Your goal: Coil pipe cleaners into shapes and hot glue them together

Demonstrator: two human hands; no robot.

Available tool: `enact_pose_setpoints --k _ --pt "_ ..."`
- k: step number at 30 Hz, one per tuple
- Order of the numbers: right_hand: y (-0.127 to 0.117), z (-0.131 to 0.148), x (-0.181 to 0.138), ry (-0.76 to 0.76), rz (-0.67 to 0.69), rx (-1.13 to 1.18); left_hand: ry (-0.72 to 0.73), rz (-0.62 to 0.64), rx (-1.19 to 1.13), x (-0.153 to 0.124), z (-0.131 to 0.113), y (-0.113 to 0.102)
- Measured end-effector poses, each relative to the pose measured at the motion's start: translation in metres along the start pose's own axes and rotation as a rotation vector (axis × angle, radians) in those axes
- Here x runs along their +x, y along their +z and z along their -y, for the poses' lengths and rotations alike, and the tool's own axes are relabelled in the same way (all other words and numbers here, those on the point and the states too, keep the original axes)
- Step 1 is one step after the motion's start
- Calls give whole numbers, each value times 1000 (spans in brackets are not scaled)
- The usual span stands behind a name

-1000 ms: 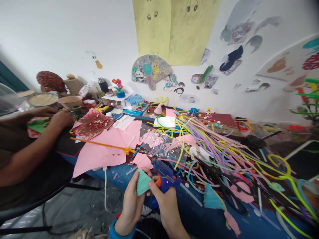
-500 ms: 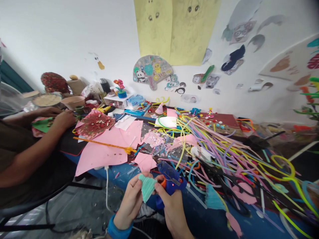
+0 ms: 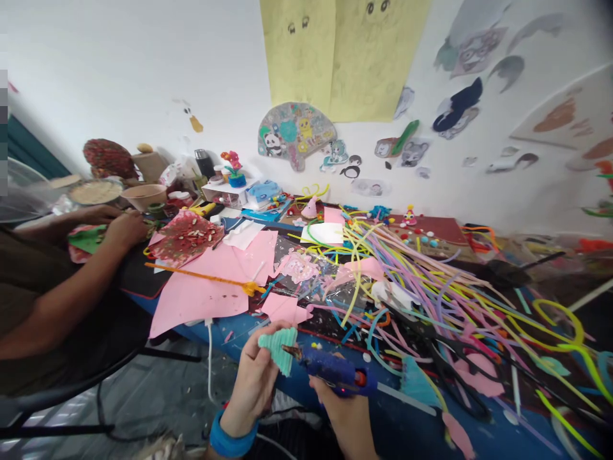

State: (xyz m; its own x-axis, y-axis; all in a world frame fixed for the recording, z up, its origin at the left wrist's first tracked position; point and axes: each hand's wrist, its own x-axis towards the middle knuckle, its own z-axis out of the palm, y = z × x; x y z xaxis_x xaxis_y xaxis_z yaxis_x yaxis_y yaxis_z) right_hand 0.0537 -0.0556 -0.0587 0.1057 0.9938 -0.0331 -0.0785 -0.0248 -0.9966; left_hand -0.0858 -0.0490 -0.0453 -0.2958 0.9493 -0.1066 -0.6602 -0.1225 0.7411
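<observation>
My left hand (image 3: 256, 377), with a blue band at its wrist, pinches a small mint-green ribbed triangle (image 3: 283, 359) that looks made of pipe cleaner. A blue hot glue gun (image 3: 330, 370) is in the grip of my right hand (image 3: 342, 409); a clear glue stick (image 3: 407, 399) sticks out of its back end. The gun's dark nozzle points left and meets or nearly meets the triangle's face. Right of the gun, a second turquoise triangle (image 3: 417, 382) lies at the table edge beside a pink leaf-shaped piece (image 3: 458, 434).
Pipe cleaners (image 3: 421, 268) in many colours spread over the right of the table, near black scissors (image 3: 454, 351). Pink sheets (image 3: 205, 294) lie left, with an orange pipe-cleaner stick (image 3: 205, 276) across them. At far left a co-worker's hands (image 3: 125, 229) handle something green. A white cable (image 3: 209, 358) hangs down.
The glue gun has swung from pointing at me to lying sideways, its nozzle now at the mint triangle. My left hand has turned the triangle and raised it slightly.
</observation>
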Motion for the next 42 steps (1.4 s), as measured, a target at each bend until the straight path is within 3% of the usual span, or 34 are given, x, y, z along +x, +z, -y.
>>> enact_pose_setpoints --k 5,11,19,25,42 --pt "-6 4 3 -66 102 -62 67 80 61 0 -1 0" --pt "-3 10 -1 -58 60 -22 92 187 60 0 -3 0" --pt "-6 8 1 -49 148 -48 115 218 80 0 1 -1" --pt "-2 6 -1 -45 74 -42 147 304 75 3 6 -5" --pt "-3 7 1 -58 62 -69 183 300 56 4 8 -5"
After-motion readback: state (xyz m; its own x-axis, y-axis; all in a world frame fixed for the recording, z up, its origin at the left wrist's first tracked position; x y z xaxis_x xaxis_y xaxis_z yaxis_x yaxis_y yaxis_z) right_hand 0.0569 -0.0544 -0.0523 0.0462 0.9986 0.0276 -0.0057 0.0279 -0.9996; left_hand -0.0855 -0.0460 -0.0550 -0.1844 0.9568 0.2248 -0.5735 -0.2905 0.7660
